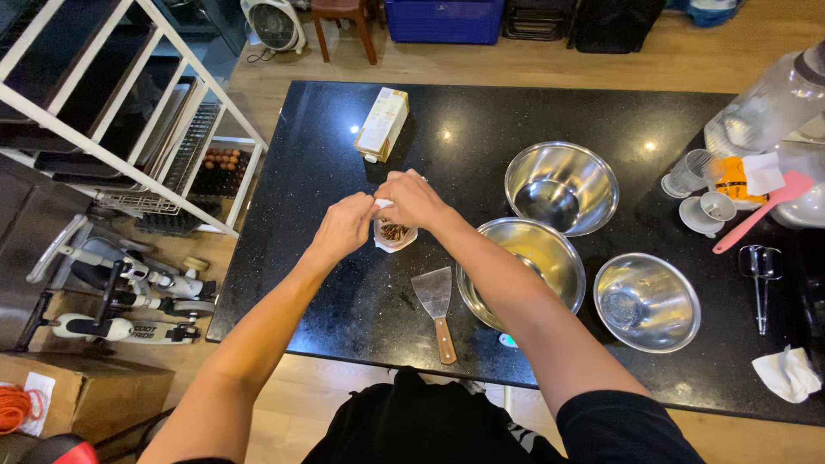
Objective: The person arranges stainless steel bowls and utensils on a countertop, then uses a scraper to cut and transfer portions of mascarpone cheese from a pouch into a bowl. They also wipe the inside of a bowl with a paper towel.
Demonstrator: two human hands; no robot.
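Both my hands meet over a small white packet with brown pieces showing inside, standing on the black counter. My left hand pinches the packet's top from the left. My right hand grips the same top edge from the right. A metal scraper with a wooden handle lies just in front of the packet. A cream carton lies on its side behind my hands.
Three steel bowls sit to the right: back, middle, front right. Further right are a pink spatula, small white cups, a whisk attachment and a crumpled tissue. A white rack stands left.
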